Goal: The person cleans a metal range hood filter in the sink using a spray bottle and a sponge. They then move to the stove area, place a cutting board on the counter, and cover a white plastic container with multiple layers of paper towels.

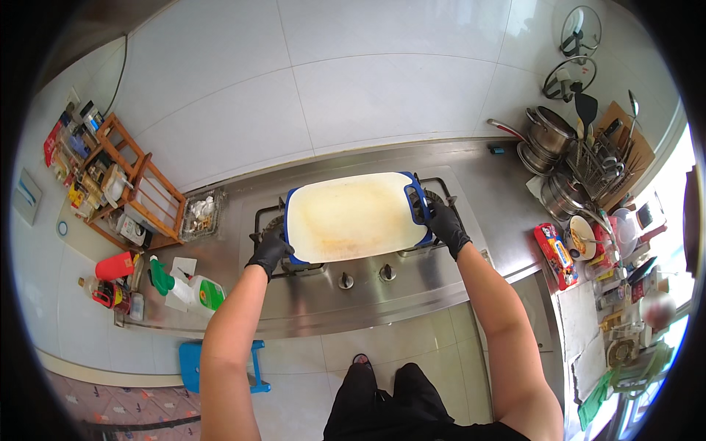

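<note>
A white plastic cutting board [356, 218] with blue edges and a blue handle lies level over the two-burner gas stove [367, 278], hiding much of it. My left hand [271, 251], in a black glove, grips the board's near left corner. At the handle end, my right hand [445, 226], also in a black glove, holds the right edge. Brownish stains mark the board's surface. Whether the board rests on the pan supports or is held just above them, I cannot tell. Two control knobs [346, 281] show on the stove's near side.
Left on the counter are a spray bottle [193, 292], a wooden rack [144, 190] with condiments and a clear tray [203, 215]. On the right stand stacked pots [546, 135], a utensil rack [598, 165], a red packet [554, 256] and a bowl [580, 238]. A blue stool [191, 366] stands below.
</note>
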Demonstrator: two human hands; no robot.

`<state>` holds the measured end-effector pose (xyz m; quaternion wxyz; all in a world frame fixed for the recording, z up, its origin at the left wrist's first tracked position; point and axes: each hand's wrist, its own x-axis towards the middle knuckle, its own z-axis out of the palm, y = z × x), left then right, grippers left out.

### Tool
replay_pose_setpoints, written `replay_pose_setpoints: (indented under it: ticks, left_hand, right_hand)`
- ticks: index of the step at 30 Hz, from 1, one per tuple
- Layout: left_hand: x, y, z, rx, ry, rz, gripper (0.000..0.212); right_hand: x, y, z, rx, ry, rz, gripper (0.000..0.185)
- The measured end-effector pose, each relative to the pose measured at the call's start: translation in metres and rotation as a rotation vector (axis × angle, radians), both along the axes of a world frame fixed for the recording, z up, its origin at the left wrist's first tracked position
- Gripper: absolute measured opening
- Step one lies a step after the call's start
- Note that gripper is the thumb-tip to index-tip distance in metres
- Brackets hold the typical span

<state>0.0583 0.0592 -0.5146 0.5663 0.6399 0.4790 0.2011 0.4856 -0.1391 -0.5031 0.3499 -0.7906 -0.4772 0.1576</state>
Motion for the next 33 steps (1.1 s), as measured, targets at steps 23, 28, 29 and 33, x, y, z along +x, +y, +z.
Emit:
replay_pose_setpoints:
  ticks: [23, 28, 29, 33]
  left_hand:
    - [-0.006, 0.024, -0.013, 0.027, 0.057, 0.034, 0.057]
    - [0.008, 0.014, 0.004, -0.018, -0.045, 0.078, 0.048]
    - [0.008, 0.015, 0.005, -0.010, -0.069, 0.062, 0.047]
    - [0.002, 0.021, -0.002, 0.041, -0.007, 0.041, 0.040]
  right_hand:
    - [0.028, 0.019, -0.016, -0.010, 0.363, 0.030, 0.034]
    - [0.023, 0.020, -0.009, -0.020, 0.378, -0.014, 0.033]
    - [0.026, 0.020, -0.014, -0.001, 0.410, -0.019, 0.033]
    - [0.031, 0.026, -0.029, 0.041, 0.471, -0.010, 0.032]
